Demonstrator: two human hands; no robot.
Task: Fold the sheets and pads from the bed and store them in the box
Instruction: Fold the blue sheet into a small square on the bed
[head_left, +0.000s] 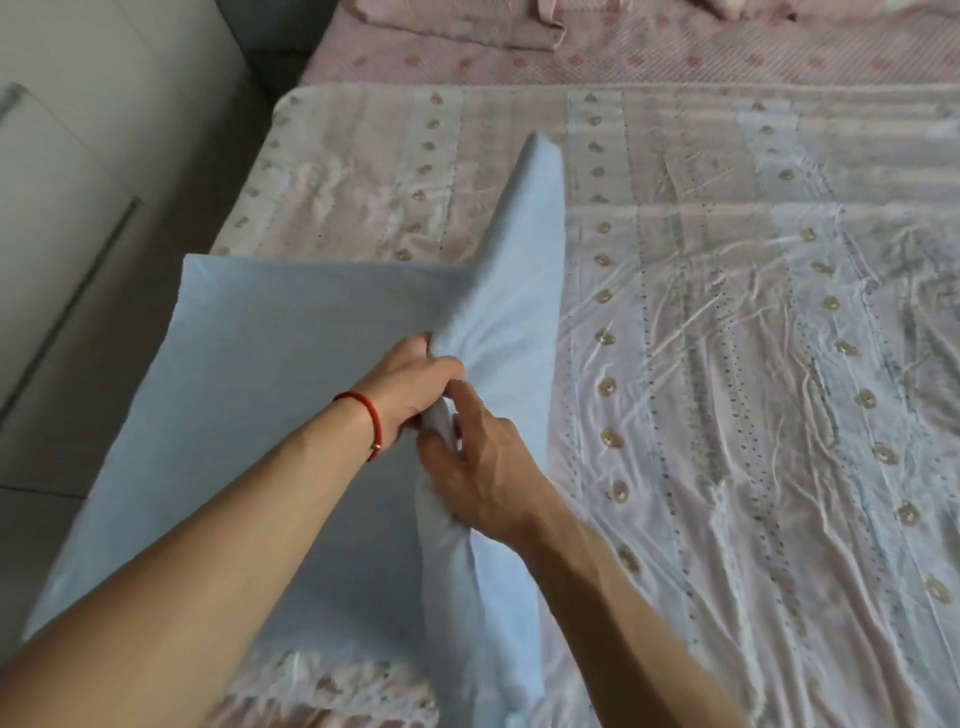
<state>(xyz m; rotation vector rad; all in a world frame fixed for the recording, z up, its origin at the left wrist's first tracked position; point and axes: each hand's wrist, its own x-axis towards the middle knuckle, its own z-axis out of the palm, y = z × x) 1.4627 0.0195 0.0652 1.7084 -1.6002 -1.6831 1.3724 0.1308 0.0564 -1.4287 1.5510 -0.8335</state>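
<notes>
A raised fold of the pale blue sheet (291, 332) was gripped by the left hand (410, 382), fingers curled. The same fold was pinched just beside it by the right hand (483, 457) over the bed (727, 312).

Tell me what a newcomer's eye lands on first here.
Two hands, the left hand with a red string bracelet and the right hand, grip a raised ridge of pale blue sheet at centre-left. Beneath spreads a wrinkled pinkish patterned bed cover.

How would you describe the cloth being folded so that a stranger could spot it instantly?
Start at the bed with its patterned pinkish cover. On its left side lies the pale blue sheet, gripped by both hands. It alone is plain and unpatterned.
</notes>
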